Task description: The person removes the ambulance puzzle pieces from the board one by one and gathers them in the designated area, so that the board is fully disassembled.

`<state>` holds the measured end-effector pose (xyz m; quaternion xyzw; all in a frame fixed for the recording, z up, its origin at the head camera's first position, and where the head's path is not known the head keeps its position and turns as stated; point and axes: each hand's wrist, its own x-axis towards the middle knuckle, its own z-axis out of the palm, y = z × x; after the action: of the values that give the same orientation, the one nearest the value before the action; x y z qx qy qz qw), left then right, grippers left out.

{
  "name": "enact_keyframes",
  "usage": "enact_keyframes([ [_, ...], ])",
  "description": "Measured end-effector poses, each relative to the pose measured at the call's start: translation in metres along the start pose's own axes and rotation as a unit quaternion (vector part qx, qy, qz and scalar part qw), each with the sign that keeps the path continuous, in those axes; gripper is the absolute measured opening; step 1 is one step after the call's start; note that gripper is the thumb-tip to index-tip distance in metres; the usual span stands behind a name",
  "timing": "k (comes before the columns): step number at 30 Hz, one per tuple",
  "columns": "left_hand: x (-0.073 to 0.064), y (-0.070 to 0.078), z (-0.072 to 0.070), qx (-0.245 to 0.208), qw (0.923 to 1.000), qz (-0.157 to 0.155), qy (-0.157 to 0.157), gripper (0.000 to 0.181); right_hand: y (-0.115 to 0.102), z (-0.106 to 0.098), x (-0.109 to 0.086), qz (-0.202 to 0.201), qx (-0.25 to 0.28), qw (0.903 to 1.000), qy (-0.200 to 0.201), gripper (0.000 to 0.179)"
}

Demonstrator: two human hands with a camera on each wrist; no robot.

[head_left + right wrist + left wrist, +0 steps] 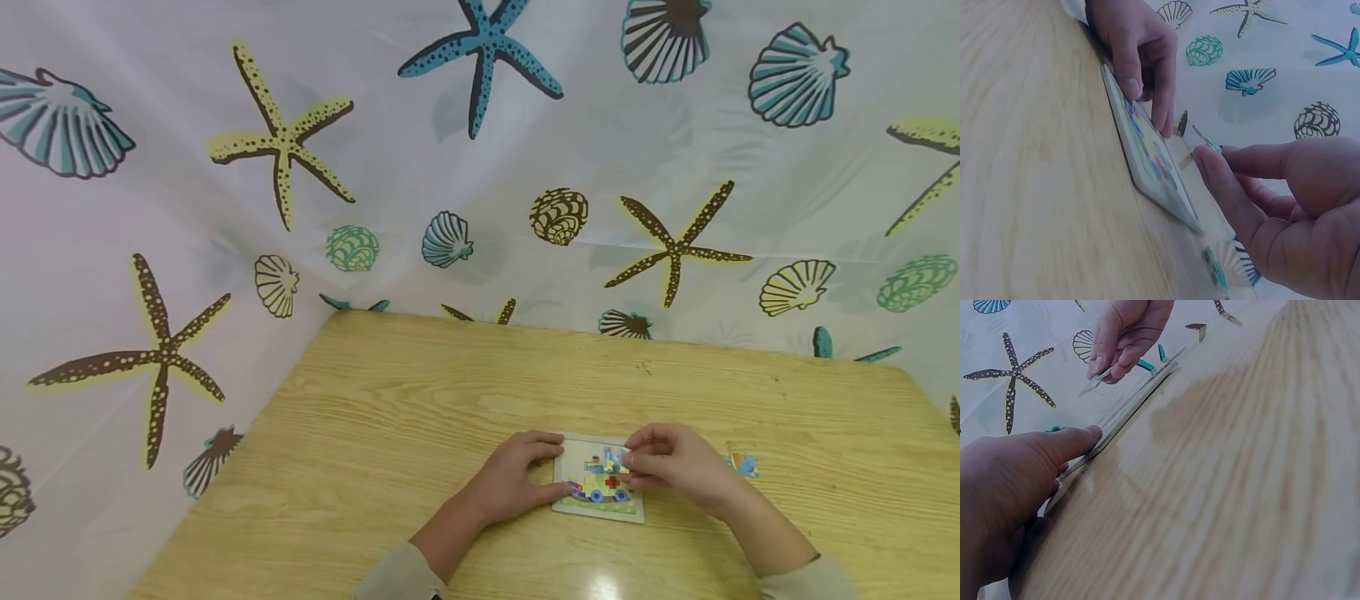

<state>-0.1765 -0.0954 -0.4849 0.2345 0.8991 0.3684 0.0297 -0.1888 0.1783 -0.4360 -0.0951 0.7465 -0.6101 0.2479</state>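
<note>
A pale sheet [390,158] printed with starfish [487,46] and shells [447,240] hangs behind a wood-grain table [420,392] bearing a glare spot [603,587].

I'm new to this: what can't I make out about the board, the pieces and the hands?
Held piece: in the head view, the right hand covers its right side.
Board: in the head view, the left hand hides part of its left edge; in the left wrist view, it's nearly edge-on, so its picture is unreadable.
Loose piece: too small in the head view, blurred in the right wrist view.
</note>
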Motion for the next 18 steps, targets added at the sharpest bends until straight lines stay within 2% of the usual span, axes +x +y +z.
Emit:
enact_keyframes([
  [3,0.000,0.001,0.000,-0.006,1.0000,-0.002,-0.004,0.059,0.006,-0.009,-0.007,0.001,-0.005,0.9999,0.011,0.039],
  [9,0.001,0.002,0.001,-0.007,0.9999,-0.004,-0.010,0.060,0.018,-0.022,-0.017,0.029,-0.022,0.9988,0.032,0.035],
  [18,0.001,0.001,-0.001,-0.004,1.0000,-0.001,-0.006,0.059,0.021,-0.023,-0.020,0.027,-0.064,0.9957,0.062,0.030],
])
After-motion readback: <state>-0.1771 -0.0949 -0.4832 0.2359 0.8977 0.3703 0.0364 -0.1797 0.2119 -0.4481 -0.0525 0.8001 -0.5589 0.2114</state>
